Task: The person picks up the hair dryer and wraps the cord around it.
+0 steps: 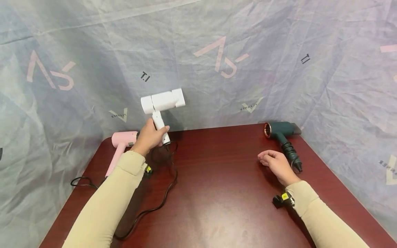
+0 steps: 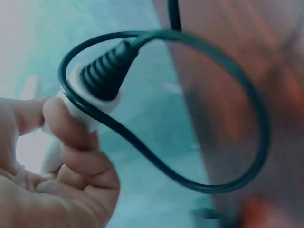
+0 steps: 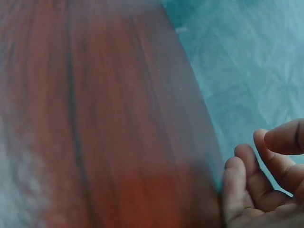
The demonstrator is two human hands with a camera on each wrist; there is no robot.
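My left hand (image 1: 151, 135) grips the handle of a white hair dryer (image 1: 163, 100), raised off the table's far side with its nozzle toward the right. In the left wrist view the fingers (image 2: 83, 161) curl round the handle, and its black cord (image 2: 259, 128) loops out from a ribbed sleeve. My right hand (image 1: 277, 164) hovers over the table on the right, loosely curled and holding nothing. Close beside it lies a dark green hair dryer (image 1: 283, 129) with its cord wound about the handle. Only the fingers (image 3: 247, 175) of that hand show in the right wrist view.
A pink hair dryer (image 1: 124, 139) lies at the table's left edge, partly hidden behind my left arm. The white dryer's black cord (image 1: 167, 193) trails over the dark red table (image 1: 217, 179). Printed grey cloth (image 1: 204, 86) hangs behind and at both sides.
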